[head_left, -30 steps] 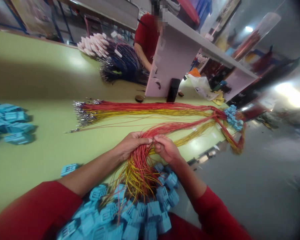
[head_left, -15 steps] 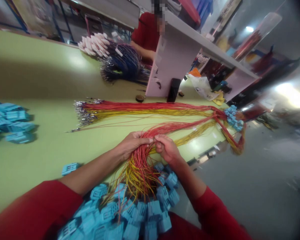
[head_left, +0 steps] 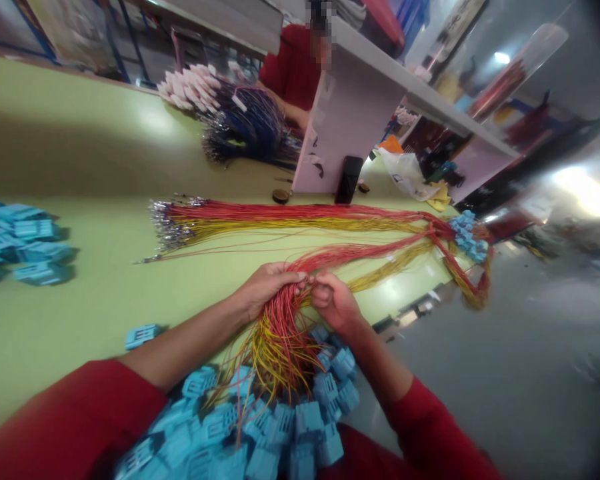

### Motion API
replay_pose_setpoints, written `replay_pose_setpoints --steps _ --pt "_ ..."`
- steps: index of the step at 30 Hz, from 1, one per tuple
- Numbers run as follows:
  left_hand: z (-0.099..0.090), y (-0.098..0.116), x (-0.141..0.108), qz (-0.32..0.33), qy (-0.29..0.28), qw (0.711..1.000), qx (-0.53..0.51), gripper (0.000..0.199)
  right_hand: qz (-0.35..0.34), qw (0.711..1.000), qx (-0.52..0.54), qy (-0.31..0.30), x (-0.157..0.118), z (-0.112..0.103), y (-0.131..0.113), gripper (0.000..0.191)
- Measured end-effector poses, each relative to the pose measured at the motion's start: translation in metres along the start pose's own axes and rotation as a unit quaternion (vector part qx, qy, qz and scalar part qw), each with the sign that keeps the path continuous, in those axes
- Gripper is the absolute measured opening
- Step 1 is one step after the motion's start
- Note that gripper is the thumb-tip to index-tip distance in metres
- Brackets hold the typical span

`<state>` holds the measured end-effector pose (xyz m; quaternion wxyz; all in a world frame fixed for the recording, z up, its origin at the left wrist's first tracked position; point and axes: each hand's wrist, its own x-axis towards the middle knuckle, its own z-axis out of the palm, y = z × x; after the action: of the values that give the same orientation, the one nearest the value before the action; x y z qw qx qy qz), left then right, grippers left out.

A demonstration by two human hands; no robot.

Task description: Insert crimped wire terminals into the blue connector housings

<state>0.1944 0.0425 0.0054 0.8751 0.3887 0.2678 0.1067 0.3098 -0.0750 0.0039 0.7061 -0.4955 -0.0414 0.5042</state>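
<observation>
- Blue connectors [head_left: 300, 420] lie heaped at the near table edge, with red and yellow wires [head_left: 280, 347] rising from them.
- Left hand [head_left: 267, 288] closes around those wires; right hand [head_left: 334, 303] pinches strands beside it, narrow.
- Strands in hand remain fanned and loose.
- Beyond, 1 straightened bundle [head_left: 280, 217] lies along the green table [head_left: 80, 160], metal ends [head_left: 167, 227] together, connectors [head_left: 467, 237] at its far end.
- Farther, a co-worker [head_left: 293, 67] sits behind a blue wire bundle [head_left: 245, 123].

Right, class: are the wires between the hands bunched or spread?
Bunched: the left hand and right hand pinch the red and yellow wires together, fanning out below.
</observation>
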Motion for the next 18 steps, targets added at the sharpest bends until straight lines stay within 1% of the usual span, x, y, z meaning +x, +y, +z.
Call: replay_pose_setpoints --steps 4,7,12,15,18 --pt "0.0014 -0.0005 -0.0003 0.001 -0.005 1.000 0.003 0.019 0.031 0.999 -0.011 -0.031 0.0004 0.0021 -0.0016 0.016" --pt "0.0010 -0.0017 -0.0011 0.004 -0.006 1.000 0.007 0.025 0.031 0.998 -0.036 -0.043 0.0009 0.0038 -0.0013 0.021" --pt "-0.0009 -0.0036 -0.0009 0.023 0.010 1.000 0.008 0.034 -0.007 0.999 -0.038 -0.022 0.0000 0.0050 -0.0002 0.029" --pt "-0.0015 -0.0033 -0.0003 0.033 0.014 0.999 0.012 0.028 -0.017 1.000 -0.025 -0.003 -0.0014 0.0047 -0.0002 0.026" --pt "-0.0021 -0.0022 0.0003 0.031 0.010 0.999 0.015 0.022 -0.005 1.000 -0.020 -0.004 -0.0018 0.0037 0.0000 0.020"
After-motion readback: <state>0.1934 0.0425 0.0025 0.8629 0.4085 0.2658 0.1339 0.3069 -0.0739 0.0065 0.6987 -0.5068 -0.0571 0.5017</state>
